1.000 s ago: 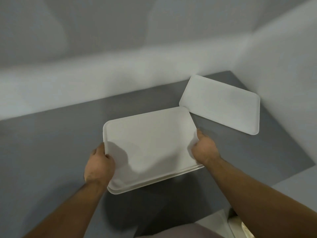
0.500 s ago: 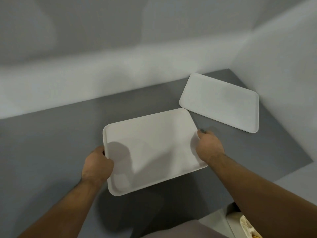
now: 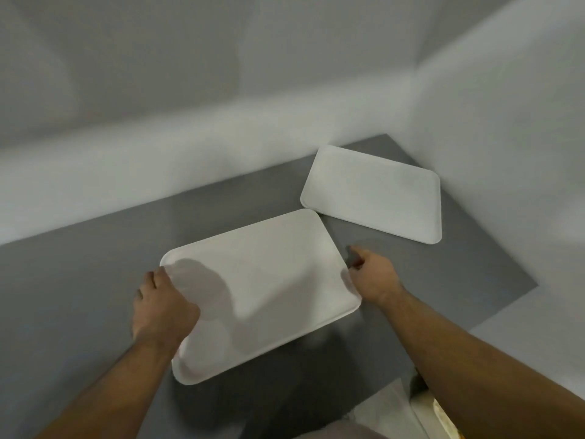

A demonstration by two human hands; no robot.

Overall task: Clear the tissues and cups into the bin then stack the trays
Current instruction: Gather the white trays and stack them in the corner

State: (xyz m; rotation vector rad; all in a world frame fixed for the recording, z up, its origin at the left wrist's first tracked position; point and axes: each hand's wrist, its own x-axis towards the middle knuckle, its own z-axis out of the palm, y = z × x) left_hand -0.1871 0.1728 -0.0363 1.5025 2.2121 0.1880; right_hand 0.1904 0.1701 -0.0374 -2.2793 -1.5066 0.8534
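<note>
A white tray (image 3: 262, 289) lies flat on the grey table (image 3: 79, 280), just in front of me. My left hand (image 3: 161, 305) covers its left edge with the fingers curled around the rim. My right hand (image 3: 373, 277) is at the tray's right edge, fingers loosely apart, with only the thumb touching the rim. A second white tray (image 3: 376, 191), bare on top, lies at the far right, close to the near tray's far corner. No tissues or cups show on either tray.
White walls (image 3: 506, 137) close the table at the back and on the right. At the bottom right, below the table edge, is a white bin liner (image 3: 386, 410) with something pale (image 3: 433, 413) in it, partly hidden by my right forearm.
The tray in my hands came down from a tilted, lifted hold to lie flat on the table. My right hand's fingers have loosened off the rim.
</note>
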